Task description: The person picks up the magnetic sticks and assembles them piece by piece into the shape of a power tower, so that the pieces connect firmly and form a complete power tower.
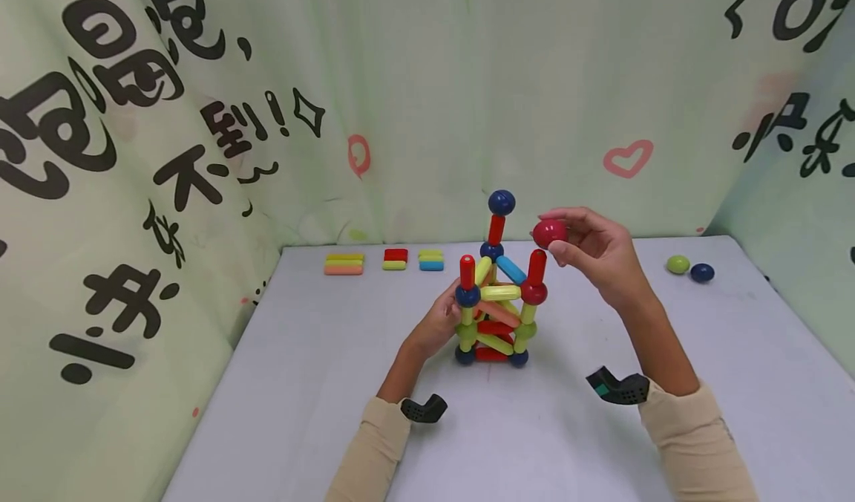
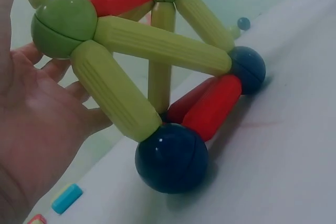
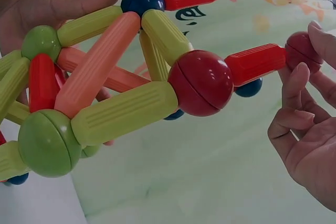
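Note:
A tower of magnetic sticks and balls (image 1: 499,292) stands upright on the table, built in tiers. My left hand (image 1: 437,325) grips it from the left side, thumb beside a blue ball (image 3: 143,1) and fingers partly hidden behind the sticks. Between the thumb and fingertips of my right hand (image 1: 597,253) I pinch a red ball (image 1: 550,233). It is right at the upper end of an upright red stick (image 3: 257,64) on the tower's right corner. Another red stick (image 1: 467,272) points up bare at the left corner. A blue ball (image 1: 502,203) tops the rear one.
Sticks lie in small groups at the back left: yellow and orange sticks (image 1: 344,264), red and green sticks (image 1: 395,259), green and blue sticks (image 1: 430,260). A green ball (image 1: 677,264) and a blue ball (image 1: 702,272) sit at the back right. A printed curtain (image 1: 414,101) hangs behind the table.

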Action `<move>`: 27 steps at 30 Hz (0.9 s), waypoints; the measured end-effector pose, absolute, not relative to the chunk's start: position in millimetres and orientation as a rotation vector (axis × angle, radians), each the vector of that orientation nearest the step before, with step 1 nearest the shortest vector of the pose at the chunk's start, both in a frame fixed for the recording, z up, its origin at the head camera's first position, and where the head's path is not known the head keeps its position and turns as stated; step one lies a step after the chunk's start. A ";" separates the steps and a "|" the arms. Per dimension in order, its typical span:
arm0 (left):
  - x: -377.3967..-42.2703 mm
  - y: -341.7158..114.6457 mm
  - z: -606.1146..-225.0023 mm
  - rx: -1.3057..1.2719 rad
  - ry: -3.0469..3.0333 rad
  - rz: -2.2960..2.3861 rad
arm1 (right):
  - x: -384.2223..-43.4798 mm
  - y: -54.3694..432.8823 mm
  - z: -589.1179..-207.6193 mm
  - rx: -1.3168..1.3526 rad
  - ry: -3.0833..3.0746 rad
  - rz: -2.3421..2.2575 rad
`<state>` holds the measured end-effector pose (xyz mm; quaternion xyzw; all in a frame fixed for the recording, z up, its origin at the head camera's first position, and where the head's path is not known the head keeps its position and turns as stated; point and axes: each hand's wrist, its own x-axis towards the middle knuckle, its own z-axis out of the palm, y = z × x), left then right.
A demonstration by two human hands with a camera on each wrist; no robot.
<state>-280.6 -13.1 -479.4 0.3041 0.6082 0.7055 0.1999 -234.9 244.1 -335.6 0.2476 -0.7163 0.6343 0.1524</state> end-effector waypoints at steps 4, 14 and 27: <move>-282.0 -14.2 -481.0 0.851 1.745 1.962 | -233.7 242.1 -339.2 0.725 -2.081 1.809; -288.5 -18.1 -483.8 0.859 1.735 1.914 | -245.1 265.9 -357.1 0.647 -2.107 1.756; -281.0 -23.3 -460.8 0.995 1.901 1.667 | -312.9 405.6 -451.6 -0.589 -2.498 1.185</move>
